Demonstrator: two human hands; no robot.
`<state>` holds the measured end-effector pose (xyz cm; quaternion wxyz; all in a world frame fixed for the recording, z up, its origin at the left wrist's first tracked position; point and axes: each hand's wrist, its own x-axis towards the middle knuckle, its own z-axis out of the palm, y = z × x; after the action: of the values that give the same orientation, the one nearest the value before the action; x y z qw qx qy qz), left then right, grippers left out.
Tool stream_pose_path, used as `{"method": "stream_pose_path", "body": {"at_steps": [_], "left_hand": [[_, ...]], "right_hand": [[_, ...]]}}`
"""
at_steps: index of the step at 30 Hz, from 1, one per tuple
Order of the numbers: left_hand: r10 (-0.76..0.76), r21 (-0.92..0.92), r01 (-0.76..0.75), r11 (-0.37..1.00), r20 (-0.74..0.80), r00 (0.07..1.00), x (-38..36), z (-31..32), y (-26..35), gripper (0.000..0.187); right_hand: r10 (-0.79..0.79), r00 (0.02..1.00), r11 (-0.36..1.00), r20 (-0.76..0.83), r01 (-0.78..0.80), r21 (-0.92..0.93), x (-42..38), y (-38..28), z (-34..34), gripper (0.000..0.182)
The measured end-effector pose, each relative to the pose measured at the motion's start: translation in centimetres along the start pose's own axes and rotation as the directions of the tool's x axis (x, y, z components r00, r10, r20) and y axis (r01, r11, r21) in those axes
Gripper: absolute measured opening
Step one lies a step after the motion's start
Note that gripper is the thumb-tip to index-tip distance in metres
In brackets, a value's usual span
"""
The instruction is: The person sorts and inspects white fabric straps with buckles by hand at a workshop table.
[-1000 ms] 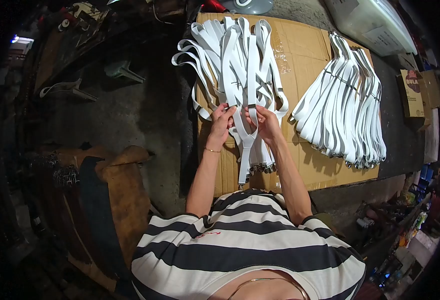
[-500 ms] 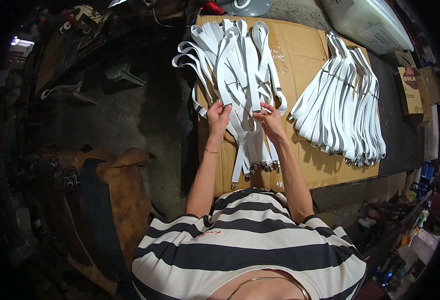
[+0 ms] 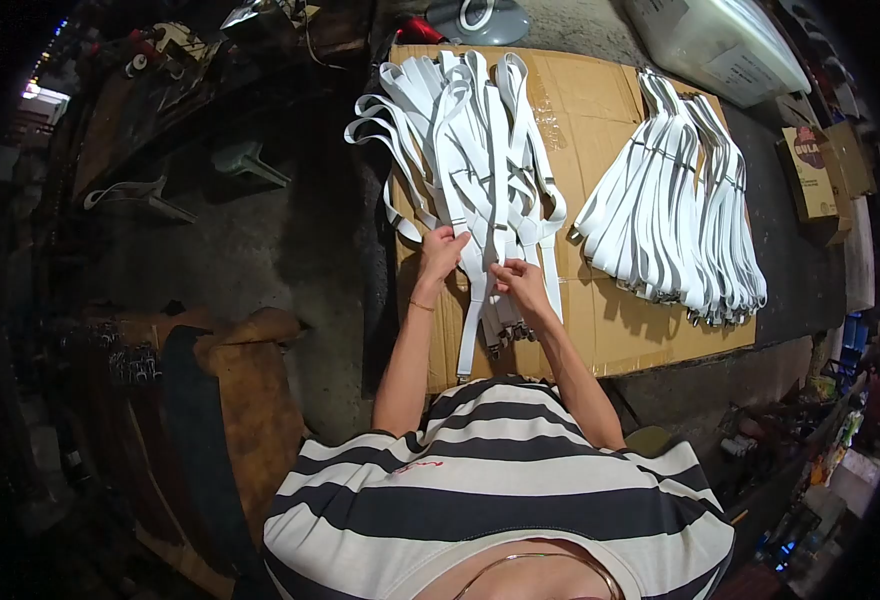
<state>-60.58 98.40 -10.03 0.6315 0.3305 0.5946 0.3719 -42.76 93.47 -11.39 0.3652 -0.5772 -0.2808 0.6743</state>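
A loose heap of white elastic straps (image 3: 470,150) with metal clips lies on the left part of a cardboard sheet (image 3: 600,340). At the lower left of that heap, my left hand (image 3: 443,254) is closed on a white strap. My right hand (image 3: 520,284) pinches another strap a little lower and to the right, fingers bent together. One strap hangs down between my hands toward the sheet's near edge, a clip at its end. To the right lies a second bundle of white straps (image 3: 660,210), fanned out, with clips along its lower edge.
A clear plastic container (image 3: 725,50) stands at the back right, and a small carton (image 3: 810,175) sits at the right. Behind the sheet is a grey round object (image 3: 480,20). Brown leather-like pieces (image 3: 250,400) hang at the lower left.
Both hands have moved down toward me, the right one also leftward, drawing closer to the left. The straps they hold are pulled lower.
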Motion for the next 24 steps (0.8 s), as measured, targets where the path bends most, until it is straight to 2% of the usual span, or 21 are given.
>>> {"method": "stream_pose_path", "body": {"at_steps": [3, 5, 7, 9, 10, 11, 13, 15, 17, 19, 20, 24], "left_hand": [[-0.023, 0.082, 0.019, 0.996, 0.049, 0.999, -1.1, 0.6, -0.6, 0.019], [-0.018, 0.063, 0.014, 0.998, 0.063, 0.998, -1.8, 1.0, -1.2, 0.019], [0.007, -0.097, -0.005, 0.995, 0.016, 1.0, -2.5, 1.5, -1.8, 0.017], [0.03, -0.145, -0.03, 0.989, -0.002, 1.0, -2.5, 1.7, -2.5, 0.017], [0.068, -0.274, -0.076, 0.959, -0.038, 0.997, -2.4, 2.0, -2.8, 0.017], [0.1, -0.397, -0.123, 0.91, -0.078, 0.992, -2.2, 2.1, -3.1, 0.016], [0.048, -0.41, -0.07, 0.909, -0.063, 0.997, -2.4, 2.2, -2.8, 0.017], [0.086, -0.499, -0.135, 0.856, -0.121, 0.989, -2.8, 2.8, -2.5, 0.017], [0.077, -0.462, -0.131, 0.877, -0.134, 0.988, -3.3, 3.2, -2.9, 0.019], [-0.054, -0.452, 0.089, 0.888, 0.09, 0.994, -6.3, 3.7, -1.7, 0.021], [-0.113, -0.396, 0.192, 0.898, 0.215, 0.97, -7.7, 3.6, -1.3, 0.021], [-0.04, -0.427, 0.103, 0.898, 0.153, 0.987, -8.4, 5.1, -3.7, 0.024]], "right_hand": [[-0.091, 0.996, 0.991, -0.011, 0.089, -0.095, -0.3, -0.3, 0.4, 0.029], [-0.113, 0.993, 0.988, -0.038, 0.109, -0.106, -0.3, -0.5, 0.7, 0.029], [-0.132, 0.989, 0.985, -0.063, 0.124, -0.12, -0.7, -0.5, 1.3, 0.029], [-0.119, 0.989, 0.99, -0.082, 0.112, -0.088, -1.8, -0.4, 2.2, 0.034], [-0.026, 0.999, 0.999, -0.043, 0.025, -0.036, -3.2, -1.2, 2.8, 0.04], [0.072, 0.996, 0.997, 0.058, -0.07, -0.028, -4.5, -2.1, 3.0, 0.037], [0.071, 0.944, 0.943, 0.322, -0.169, 0.287, -4.8, 0.0, 3.5, 0.026], [0.114, 0.92, 0.946, 0.375, -0.216, 0.242, -5.3, 0.5, 2.9, 0.02], [0.133, 0.919, 0.93, 0.372, -0.246, 0.275, -5.3, 0.4, 2.4, 0.02], [0.071, 0.938, 0.949, 0.341, -0.169, 0.267, -5.8, -1.0, 2.5, 0.017], [0.112, 0.962, 0.936, 0.251, -0.186, 0.298, -6.2, -1.6, 2.7, 0.017], [0.048, 0.966, 0.973, 0.253, -0.103, 0.208, -5.4, 0.6, 1.3, 0.02]]}}
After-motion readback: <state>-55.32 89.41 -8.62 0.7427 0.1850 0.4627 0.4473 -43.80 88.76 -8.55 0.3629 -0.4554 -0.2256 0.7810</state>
